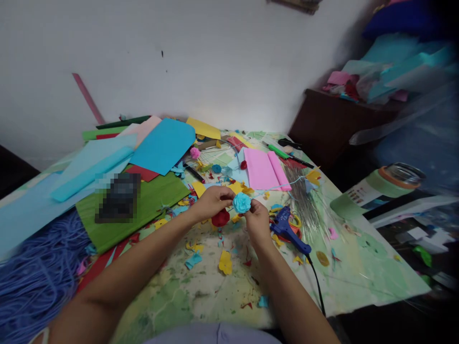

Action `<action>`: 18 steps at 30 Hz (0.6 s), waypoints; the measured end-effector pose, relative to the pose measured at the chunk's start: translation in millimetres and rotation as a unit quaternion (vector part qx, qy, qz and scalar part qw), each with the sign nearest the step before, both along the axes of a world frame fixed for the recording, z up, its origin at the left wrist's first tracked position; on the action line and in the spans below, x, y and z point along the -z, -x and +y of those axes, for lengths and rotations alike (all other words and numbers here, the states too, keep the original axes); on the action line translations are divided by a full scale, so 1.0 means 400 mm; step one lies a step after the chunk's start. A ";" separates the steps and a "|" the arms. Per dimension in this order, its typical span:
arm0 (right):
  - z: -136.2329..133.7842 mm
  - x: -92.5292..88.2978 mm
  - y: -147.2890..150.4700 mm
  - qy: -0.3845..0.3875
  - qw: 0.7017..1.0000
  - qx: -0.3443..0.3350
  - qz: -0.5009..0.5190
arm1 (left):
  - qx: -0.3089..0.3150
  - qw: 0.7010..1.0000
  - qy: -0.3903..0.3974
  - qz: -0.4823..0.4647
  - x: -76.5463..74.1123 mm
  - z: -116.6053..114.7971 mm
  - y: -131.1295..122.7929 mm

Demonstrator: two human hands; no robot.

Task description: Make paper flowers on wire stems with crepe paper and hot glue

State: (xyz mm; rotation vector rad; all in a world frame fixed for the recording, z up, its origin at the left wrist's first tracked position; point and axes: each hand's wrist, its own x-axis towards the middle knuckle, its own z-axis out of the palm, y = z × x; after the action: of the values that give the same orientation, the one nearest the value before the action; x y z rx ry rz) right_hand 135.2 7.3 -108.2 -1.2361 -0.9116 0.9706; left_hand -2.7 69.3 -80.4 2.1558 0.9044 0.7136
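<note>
A light blue paper flower is held above the table between my two hands. My left hand pinches its left edge with thumb and fingertips. On the opposite side my right hand grips the flower low at its right edge. Just beneath my left hand shows a red paper flower, partly covered by the fingers. A blue glue gun lies to the right of my right hand, its black cord running toward the front edge. Yellow paper petals and small scraps are scattered in front of my hands.
Blue paper sheets and green crepe paper cover the left side, beside a heap of purple-blue cord. Pink crepe paper and thin wires lie beyond. A green bottle stands at the right edge.
</note>
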 end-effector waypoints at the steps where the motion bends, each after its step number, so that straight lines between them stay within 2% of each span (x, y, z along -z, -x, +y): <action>1: 0.001 0.000 0.000 0.000 1.000 0.000 -0.003 | 0.010 1.000 -0.027 0.012 -0.002 0.000 0.000; 4: 0.005 0.004 0.001 0.001 1.000 0.004 -0.009 | 0.014 0.997 -0.071 0.032 -0.001 -0.001 0.000; 9: 0.007 0.010 0.000 -0.004 1.000 0.027 -0.012 | -0.048 0.996 -0.039 0.060 0.000 -0.006 -0.005; 15: 0.007 0.018 -0.004 -0.023 0.998 0.057 -0.025 | -0.022 0.985 -0.099 0.139 -0.018 -0.032 -0.014; 18: 0.007 0.023 -0.002 -0.027 0.997 0.062 -0.032 | -0.037 0.978 -0.129 0.159 -0.016 -0.038 -0.019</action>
State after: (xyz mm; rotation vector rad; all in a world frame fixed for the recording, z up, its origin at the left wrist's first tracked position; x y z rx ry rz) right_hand 136.1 10.2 -117.3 -1.2685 -0.8957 0.8070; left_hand 5.0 53.9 -74.1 2.5284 1.1112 0.5539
